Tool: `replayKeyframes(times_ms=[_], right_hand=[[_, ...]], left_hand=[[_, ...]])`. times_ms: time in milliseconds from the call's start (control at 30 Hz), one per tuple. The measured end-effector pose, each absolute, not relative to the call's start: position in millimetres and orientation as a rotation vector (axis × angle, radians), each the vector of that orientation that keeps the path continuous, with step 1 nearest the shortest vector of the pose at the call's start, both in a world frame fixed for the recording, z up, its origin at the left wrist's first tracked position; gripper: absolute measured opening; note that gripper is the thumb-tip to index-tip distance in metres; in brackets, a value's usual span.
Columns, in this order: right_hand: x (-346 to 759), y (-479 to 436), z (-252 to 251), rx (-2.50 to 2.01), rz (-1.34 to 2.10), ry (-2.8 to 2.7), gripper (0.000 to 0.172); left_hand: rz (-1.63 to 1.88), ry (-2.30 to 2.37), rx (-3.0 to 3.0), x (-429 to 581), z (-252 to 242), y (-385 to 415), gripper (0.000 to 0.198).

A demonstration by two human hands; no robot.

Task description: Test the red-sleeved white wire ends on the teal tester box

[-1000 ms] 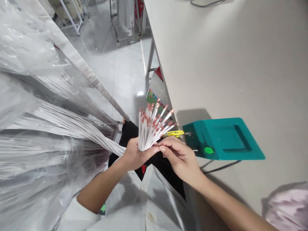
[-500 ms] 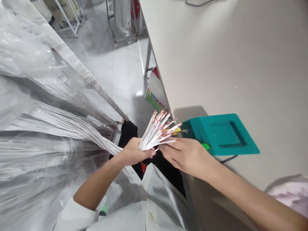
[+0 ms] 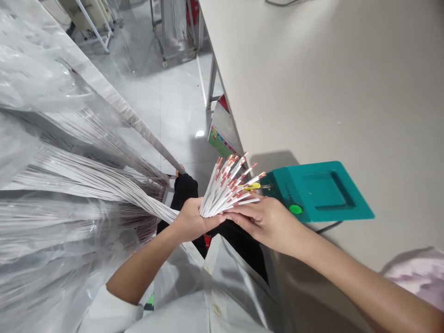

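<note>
A thick bundle of white wires [image 3: 222,194] passes through my left hand [image 3: 192,221], whose fingers are wrapped round it. The wire ends fan up and to the right, showing bare copper tips. My right hand [image 3: 258,219] is at the right side of the fan, fingers bent and pressed together close to my left thumb. What its fingertips pinch, if anything, is hidden. Just beyond that hand sits a teal device [image 3: 333,189] with a green button [image 3: 296,209], on the table. A yellow piece with a metal end [image 3: 252,186] shows between the wire tips and the device.
A pale table [image 3: 322,101] fills the right side. On the left, more wire bundles [image 3: 62,217] hang with clear plastic sheeting [image 3: 38,69] along a wrapped rail [image 3: 138,122]. A printed box [image 3: 224,132] is below the table edge. A wheeled rack [image 3: 176,37] stands farther off.
My right fingers have moved slightly up and left, against my left thumb; the small pale tip seen between the hands no longer shows. The fanned wire ends have shifted a little. My left hand keeps its grip.
</note>
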State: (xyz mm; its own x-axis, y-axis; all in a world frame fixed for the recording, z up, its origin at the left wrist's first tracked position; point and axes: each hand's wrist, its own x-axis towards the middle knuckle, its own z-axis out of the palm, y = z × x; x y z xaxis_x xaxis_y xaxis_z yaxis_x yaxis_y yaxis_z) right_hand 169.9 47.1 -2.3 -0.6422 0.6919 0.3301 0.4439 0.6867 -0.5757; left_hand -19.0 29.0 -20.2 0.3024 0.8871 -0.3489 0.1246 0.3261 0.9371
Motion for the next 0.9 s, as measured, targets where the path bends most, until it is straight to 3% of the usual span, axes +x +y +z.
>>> replayKeyframes(times_ms=[300, 500, 600, 767, 900], right_hand=[[164.5, 40.0, -9.6, -0.573, -0.32, -2.569, 0.02], [162.7, 37.8, -21.9, -0.489, -0.494, -2.449, 0.009], [165.0, 36.0, -24.7, -0.601, -0.34, -2.436, 0.009], [168.3, 41.8, -14.0, -1.072, 0.51, -2.054, 0.011], [162.3, 50.7, -2.2, -1.019, 0.895, -1.928, 0.013]], left_hand=[[0.605, 1.161, 0.947, -22.8, -21.0, 33.8, 0.018], [0.731, 1.236, 0.807, -19.5, -18.1, 35.2, 0.021], [0.804, 1.277, 0.834, -22.2, -14.6, 34.5, 0.021], [0.763, 1.297, 1.012, -24.7, -9.4, 31.5, 0.016], [0.754, 1.263, 1.128, -21.4, -9.4, 30.6, 0.012]])
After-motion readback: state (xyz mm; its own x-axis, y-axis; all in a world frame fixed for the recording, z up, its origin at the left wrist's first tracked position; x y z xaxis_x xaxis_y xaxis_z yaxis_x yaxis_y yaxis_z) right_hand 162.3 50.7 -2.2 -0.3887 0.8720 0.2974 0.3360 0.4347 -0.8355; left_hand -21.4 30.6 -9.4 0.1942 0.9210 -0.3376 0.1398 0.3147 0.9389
